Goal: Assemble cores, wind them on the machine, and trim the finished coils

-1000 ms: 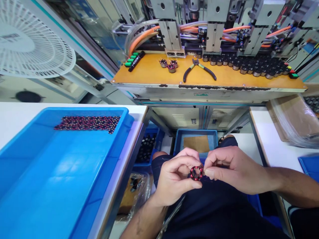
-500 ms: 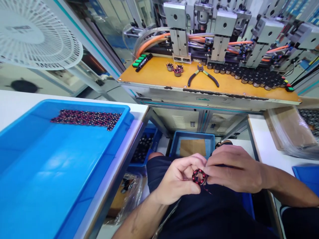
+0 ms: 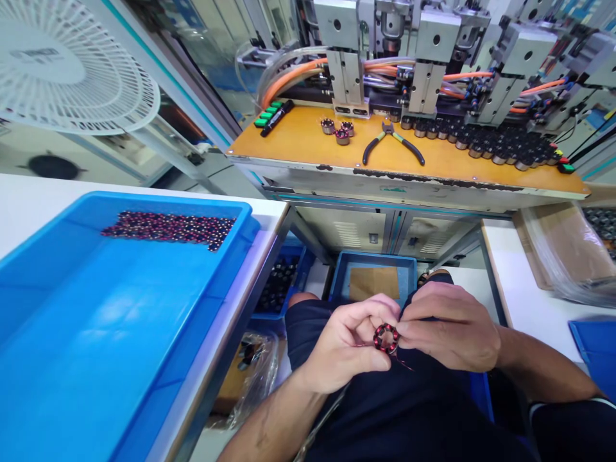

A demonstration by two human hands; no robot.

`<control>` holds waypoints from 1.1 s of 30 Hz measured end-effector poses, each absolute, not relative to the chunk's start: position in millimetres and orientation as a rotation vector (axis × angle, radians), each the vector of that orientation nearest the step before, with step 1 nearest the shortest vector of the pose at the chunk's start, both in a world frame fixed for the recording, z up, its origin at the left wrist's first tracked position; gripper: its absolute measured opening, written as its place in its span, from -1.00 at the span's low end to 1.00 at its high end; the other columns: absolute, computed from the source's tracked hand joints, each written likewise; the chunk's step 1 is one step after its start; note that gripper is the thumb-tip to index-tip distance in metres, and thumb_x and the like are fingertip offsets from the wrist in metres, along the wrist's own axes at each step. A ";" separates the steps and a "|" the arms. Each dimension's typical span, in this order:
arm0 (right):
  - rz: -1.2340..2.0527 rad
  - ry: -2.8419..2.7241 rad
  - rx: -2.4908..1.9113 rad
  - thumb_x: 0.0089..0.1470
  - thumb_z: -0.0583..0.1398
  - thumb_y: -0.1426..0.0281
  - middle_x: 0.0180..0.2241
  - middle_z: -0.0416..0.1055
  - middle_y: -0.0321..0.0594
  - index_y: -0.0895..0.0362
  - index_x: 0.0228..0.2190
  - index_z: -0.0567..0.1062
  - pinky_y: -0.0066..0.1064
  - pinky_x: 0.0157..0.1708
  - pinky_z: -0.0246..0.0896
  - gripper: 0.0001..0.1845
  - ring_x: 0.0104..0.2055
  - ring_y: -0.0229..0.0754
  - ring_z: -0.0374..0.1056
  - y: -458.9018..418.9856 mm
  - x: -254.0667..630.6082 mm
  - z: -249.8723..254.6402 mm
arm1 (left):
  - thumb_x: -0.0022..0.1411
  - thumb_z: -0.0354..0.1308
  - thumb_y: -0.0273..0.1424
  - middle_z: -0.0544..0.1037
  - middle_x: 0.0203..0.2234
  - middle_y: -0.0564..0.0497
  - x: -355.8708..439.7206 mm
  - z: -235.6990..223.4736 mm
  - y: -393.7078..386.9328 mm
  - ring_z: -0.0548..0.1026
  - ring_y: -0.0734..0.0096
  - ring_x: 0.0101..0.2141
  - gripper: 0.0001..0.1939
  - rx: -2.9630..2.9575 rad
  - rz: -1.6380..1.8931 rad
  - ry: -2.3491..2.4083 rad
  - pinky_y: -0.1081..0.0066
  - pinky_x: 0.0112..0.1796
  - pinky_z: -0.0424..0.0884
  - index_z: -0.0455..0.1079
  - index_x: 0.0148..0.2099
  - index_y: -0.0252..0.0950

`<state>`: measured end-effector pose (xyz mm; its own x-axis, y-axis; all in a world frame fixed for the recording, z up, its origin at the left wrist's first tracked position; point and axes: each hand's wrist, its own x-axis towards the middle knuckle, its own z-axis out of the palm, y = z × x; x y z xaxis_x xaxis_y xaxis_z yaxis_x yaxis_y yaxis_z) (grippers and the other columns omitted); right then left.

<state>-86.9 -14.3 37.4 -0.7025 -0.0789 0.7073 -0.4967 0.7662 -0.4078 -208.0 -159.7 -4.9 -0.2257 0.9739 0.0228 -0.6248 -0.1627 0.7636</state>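
Observation:
Both hands hold a small ring-shaped stator coil with dark segments and red copper windings, above my lap. My left hand pinches its left side between thumb and fingers. My right hand grips the right side with its fingertips. A thin reddish wire lead trails from the coil's lower right. Fingers hide part of the ring's rim.
A large blue tray at left holds packed rows of coils. Ahead stands an orange bench bearing pliers, a marker and dark cylindrical parts beneath a pneumatic machine. A blue bin sits below.
The view has shifted slightly, and the coil sits a little further right. A thin wire lead now shows below the coil. Both hands keep hold of the coil.

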 end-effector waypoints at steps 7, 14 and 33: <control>0.918 -2.199 0.220 0.18 0.19 0.52 -0.45 0.49 -0.14 0.25 -0.34 0.50 -0.43 -0.41 0.37 -0.93 -0.43 -0.29 0.36 -26.6 -84.8 29.8 | -0.13 0.49 -0.37 0.39 -0.32 0.00 -207.9 -4.6 -161.5 0.34 0.60 -0.47 -0.68 0.771 1.795 0.937 0.54 -0.42 0.37 0.53 -0.28 -0.31; 1.099 -2.109 -0.061 0.19 0.15 0.53 -0.48 0.40 -0.22 0.19 -0.39 0.45 -0.50 -0.45 0.31 -0.89 -0.46 -0.32 0.35 -44.8 -84.3 25.0 | -0.03 0.42 -0.51 0.43 -0.28 -0.03 -203.1 -7.0 -160.9 0.45 0.45 -0.31 -0.69 1.091 1.945 1.153 0.47 -0.31 0.46 0.55 -0.18 -0.20; 0.564 -2.274 -0.124 0.14 0.15 0.56 -0.44 0.41 -0.26 0.14 -0.33 0.42 -0.52 -0.43 0.34 -0.90 -0.43 -0.30 0.39 -42.5 -74.5 20.9 | 0.19 0.25 -0.50 0.51 -0.24 -0.04 -198.5 -17.8 -165.5 0.56 0.51 -0.41 -0.78 0.782 1.834 0.861 0.50 -0.37 0.47 0.41 -0.09 -0.30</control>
<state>-74.5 -42.5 20.9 -0.6954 0.2586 0.6705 -0.0849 0.8969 -0.4339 -198.5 -165.5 -17.8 -0.3621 0.9201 0.1491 -0.4729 -0.3192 0.8213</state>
